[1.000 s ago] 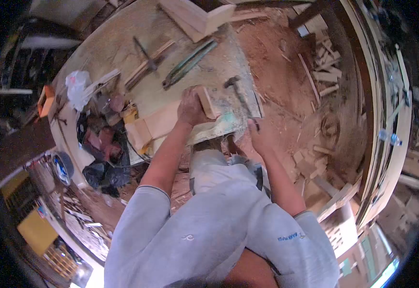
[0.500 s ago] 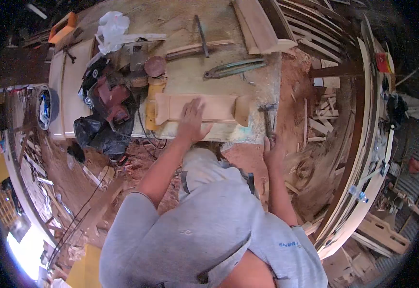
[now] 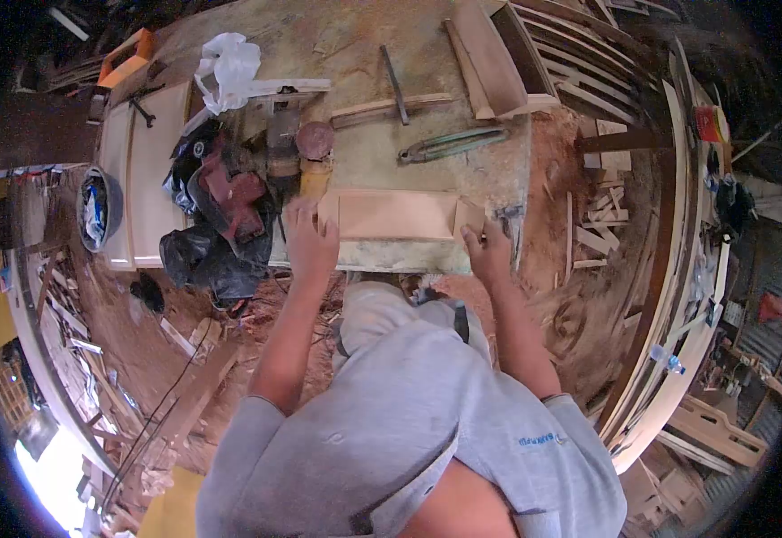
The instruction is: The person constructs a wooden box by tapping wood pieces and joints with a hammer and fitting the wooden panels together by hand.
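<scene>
A shallow pale wooden frame-like piece [image 3: 396, 215] with raised ends lies on the workbench [image 3: 382, 257] near its front edge. My left hand [image 3: 313, 247] grips its left end, fingers curled over the side. At its right end, my right hand [image 3: 488, 251] pinches the corner between thumb and fingers. A hammer [image 3: 509, 212] lies just beyond my right hand, partly hidden by it. Farther back are a pair of long-handled pincers [image 3: 452, 145] and a dark metal bar [image 3: 394, 85].
Left on the bench are a dark red tool [image 3: 234, 193], a black plastic bag [image 3: 198, 255], a round reddish lid [image 3: 315, 141] and a white plastic bag [image 3: 228, 72]. A wooden box section [image 3: 489, 63] stands at the back right. Scrap wood [image 3: 606, 215] litters the floor.
My right hand has left the hammer and taken the piece's right end. My left hand has moved from lying flat on its middle to its left end. The view has shifted slightly.
</scene>
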Tool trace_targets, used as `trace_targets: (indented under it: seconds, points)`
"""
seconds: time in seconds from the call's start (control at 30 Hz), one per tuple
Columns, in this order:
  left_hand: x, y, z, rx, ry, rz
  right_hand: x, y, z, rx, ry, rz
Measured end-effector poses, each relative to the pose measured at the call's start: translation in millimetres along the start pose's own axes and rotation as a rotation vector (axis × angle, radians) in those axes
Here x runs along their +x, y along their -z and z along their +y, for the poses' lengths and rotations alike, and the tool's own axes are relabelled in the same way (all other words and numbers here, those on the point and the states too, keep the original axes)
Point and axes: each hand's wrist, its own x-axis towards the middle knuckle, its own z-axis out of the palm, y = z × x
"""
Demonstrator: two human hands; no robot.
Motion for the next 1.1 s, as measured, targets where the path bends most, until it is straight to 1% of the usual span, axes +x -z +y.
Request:
trace_targets:
  seconds: [0.03, 0.13, 0.2, 0.23, 0.3, 0.33, 0.37, 0.43, 0.47, 0.53, 0.57, 0.63, 0.67, 0.7, 0.77, 0.83, 0.9, 1.0, 1.1]
  points:
    - [-6.7, 5.5, 1.4, 0.010, -0.019, 0.004, -14.4, -2.4, 5.5, 0.022, 0.015, 0.058]
    - [-52.2, 11.7, -16.1, -0.073, -0.134, 0.061, -67.7, 8.2, -9.9, 0.010, -0.114, 0.067]
    - [-79.5, 20.2, -24.3, -0.125, -0.072, -0.012, -73.6, 37.7, -62.7, -0.149, -0.233, -0.047]
    - [-88.5, 26.2, -24.9, -0.147, -0.041, -0.051, -78.2, 47.2, -77.4, -0.225, -0.295, -0.108]
    - [-104.3, 29.6, -13.9, -0.327, 0.300, -0.203, -99.6, 21.3, -37.6, -0.007, -0.222, -0.045]
    - [-109.2, 30.1, -9.1, -0.414, 0.484, -0.266, -106.2, 4.8, -9.7, 0.069, -0.248, -0.059]
    - [-112.1, 27.3, -12.8, -0.380, 0.431, -0.277, -112.5, -9.1, 9.9, 0.147, -0.273, -0.075]
    - [-118.9, 15.5, -28.1, -0.309, 0.324, -0.298, -123.3, -28.5, 25.0, 0.184, -0.305, -0.026]
    - [-122.5, 10.7, -34.9, -0.243, 0.275, -0.269, -128.1, -36.1, 31.2, 0.201, -0.320, -0.002]
    - [-126.3, 0.2, -44.8, -0.116, 0.177, -0.202, -128.4, -45.4, 50.3, 0.057, -0.332, -0.099]
    - [-128.4, -5.1, -50.9, -0.144, 0.193, -0.208, -130.2, -48.7, 57.8, -0.013, -0.334, -0.150]
    - [-121.8, -11.4, -55.5, -0.201, 0.216, -0.213, -130.9, -50.1, 55.8, 0.034, -0.359, -0.116]
    - [-117.6, -15.7, -57.1, -0.208, 0.193, -0.210, -131.1, -49.8, 54.6, 0.086, -0.368, -0.073]
    - [-109.1, -15.7, -43.9, -0.215, 0.173, -0.208, -130.0, -47.6, 49.8, 0.139, -0.374, -0.029]
    - [-91.5, -15.5, -19.9, -0.238, 0.125, -0.213, -123.3, -20.2, 23.0, 0.295, -0.375, 0.107]
    - [-77.8, -16.6, -5.1, -0.272, 0.070, -0.230, -104.9, 1.6, 36.0, -0.111, -0.267, -0.057]
    - [-75.0, -25.2, -7.8, -0.300, 0.077, -0.220, -96.3, 3.0, 37.3, -0.304, -0.327, -0.100]
    - [-76.5, -35.7, -16.9, -0.291, 0.065, -0.201, -104.8, -18.6, 58.3, -0.106, -0.165, 0.175]
    - [-77.9, -34.8, -17.6, -0.270, 0.053, -0.201, -103.6, -23.6, 79.7, -0.263, -0.190, 0.076]
